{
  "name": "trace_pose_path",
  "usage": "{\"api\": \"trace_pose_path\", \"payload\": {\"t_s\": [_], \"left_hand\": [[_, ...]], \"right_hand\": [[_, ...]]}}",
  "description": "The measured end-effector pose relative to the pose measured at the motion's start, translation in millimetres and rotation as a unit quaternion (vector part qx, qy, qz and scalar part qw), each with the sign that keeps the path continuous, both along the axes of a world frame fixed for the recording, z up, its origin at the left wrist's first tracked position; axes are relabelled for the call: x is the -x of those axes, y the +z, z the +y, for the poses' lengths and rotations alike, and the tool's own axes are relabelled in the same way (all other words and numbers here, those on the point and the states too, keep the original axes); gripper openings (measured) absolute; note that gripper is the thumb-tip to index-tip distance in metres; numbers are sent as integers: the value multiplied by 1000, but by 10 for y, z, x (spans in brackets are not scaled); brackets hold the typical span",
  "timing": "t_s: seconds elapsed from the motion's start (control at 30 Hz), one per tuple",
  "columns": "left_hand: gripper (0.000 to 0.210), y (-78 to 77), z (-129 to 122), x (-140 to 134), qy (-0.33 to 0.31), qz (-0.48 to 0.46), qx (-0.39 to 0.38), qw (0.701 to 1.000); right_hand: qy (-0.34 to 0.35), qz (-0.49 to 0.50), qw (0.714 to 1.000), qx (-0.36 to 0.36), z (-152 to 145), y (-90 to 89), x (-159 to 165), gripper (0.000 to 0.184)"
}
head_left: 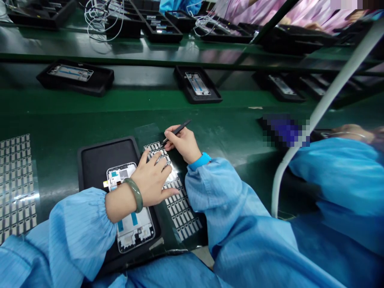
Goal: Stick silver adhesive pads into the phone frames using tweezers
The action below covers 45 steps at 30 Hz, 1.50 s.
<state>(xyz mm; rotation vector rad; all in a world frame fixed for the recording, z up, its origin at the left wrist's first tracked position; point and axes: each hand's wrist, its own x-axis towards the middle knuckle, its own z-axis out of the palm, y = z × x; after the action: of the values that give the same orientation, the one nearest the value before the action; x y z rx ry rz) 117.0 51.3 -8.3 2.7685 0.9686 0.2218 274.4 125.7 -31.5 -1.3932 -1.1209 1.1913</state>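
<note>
My right hand [183,144] is closed around black tweezers [179,130], their tip pointing down at the far end of a sheet of small stickers [183,214]. Across that same sheet lies my left hand [154,178], palm down with fingers spread, holding nothing. Its wrist, with a green bangle, passes over an opened phone frame [135,228] and hides its middle. The phone frame shows white inner parts and blue strips. It rests in a black tray [105,154], left of the sticker sheet.
Another sticker sheet [18,184] lies at the far left. Black trays with phone frames [198,84] stand along the green bench [135,100]. A pale curved tube [324,108] rises at the right, near a co-worker's blue sleeve [339,172]. White cables [103,18] hang at the back.
</note>
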Motion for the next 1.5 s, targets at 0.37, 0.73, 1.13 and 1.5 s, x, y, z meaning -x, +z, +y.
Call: {"api": "trace_pose_path", "payload": {"t_s": [0.37,0.73,1.13,1.5], "left_hand": [[28,195,-19,193,99,-250,160,950],[21,494,-216,737,293,-390,394,779],[26,290,-283,1260,260,-176,177,933],[31,-21,-274,1480,137,-90,16,986]], "right_hand": [[16,178,984,3,-227,392,159,30],[133,134,976,-105,-631,608,770,18],[151,131,979,-23,-492,493,963,27],[145,68,986,34,-497,219,1097,28]]}}
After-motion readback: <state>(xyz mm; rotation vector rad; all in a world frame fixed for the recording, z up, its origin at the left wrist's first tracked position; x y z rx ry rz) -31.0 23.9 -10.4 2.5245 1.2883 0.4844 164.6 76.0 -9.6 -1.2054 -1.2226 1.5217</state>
